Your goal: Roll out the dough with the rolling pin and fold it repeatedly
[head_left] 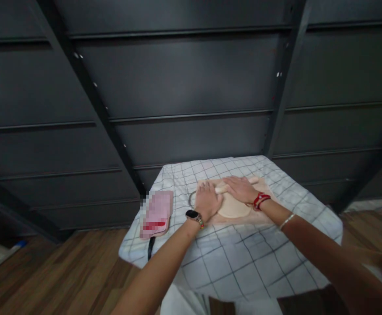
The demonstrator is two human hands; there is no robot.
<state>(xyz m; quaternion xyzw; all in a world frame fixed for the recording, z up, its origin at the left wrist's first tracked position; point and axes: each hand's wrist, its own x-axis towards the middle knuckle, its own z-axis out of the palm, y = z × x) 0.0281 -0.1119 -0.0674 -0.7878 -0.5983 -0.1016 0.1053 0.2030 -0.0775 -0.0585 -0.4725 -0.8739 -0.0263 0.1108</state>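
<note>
A wooden rolling pin [222, 188] lies across a flat, pale round of dough [234, 208], both on a light beige mat [262, 218]. My left hand [208, 202] rests flat over the pin's left part, fingers stretched out and pointing away from me. Over its right part lies my right hand [241, 189], its fingers straight and angled to the left. The pin's right end shows just past the right hand. Both palms press from above, and their undersides are hidden. Part of a dark-edged round rim [191, 199] shows beside my left hand.
The small table has a white checked cloth [230, 249]. A pink phone-like object [156, 214], partly pixelated, lies at the left, with a black strap [151, 247] near it. Dark metal panels [184, 78] rise behind the table; the floor [79, 262] looks like wood.
</note>
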